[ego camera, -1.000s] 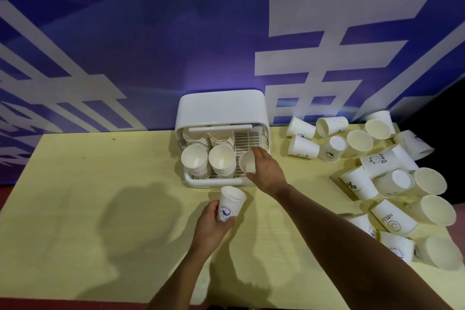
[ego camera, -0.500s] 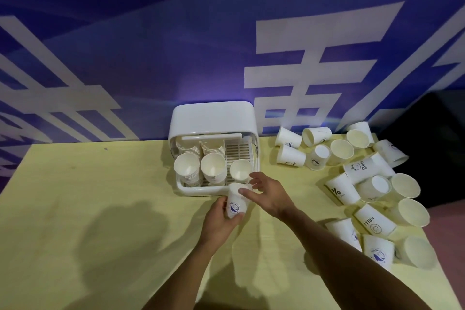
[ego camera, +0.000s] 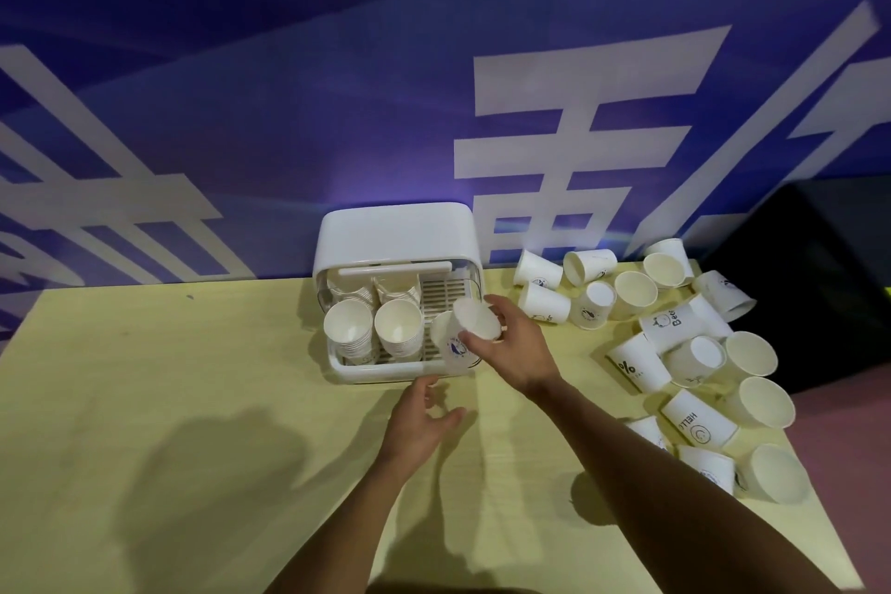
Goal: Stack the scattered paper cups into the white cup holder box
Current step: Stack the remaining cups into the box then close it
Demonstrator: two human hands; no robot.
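Note:
The white cup holder box (ego camera: 395, 232) stands at the table's back edge with its lid raised. Inside, two stacks of paper cups (ego camera: 347, 335) (ego camera: 399, 333) fill the left and middle front slots, with more stacks behind. My right hand (ego camera: 516, 352) grips a white paper cup (ego camera: 465, 338) with a blue logo by its rim, tilted over the box's front right slot, where another cup's rim peeks out behind it. My left hand (ego camera: 422, 424) hovers over the table in front of the box, fingers relaxed and holding nothing. Several scattered cups (ego camera: 675, 328) lie to the right.
The yellow table (ego camera: 168, 424) runs to a blue and white wall banner (ego camera: 241, 111) just behind the box. A dark object (ego camera: 819, 280) stands past the table's right edge, and loose cups crowd that whole right side.
The logo cup passed from my left hand to my right hand, which lifted it up toward the box's front right slot. My left hand let go and drew back, open.

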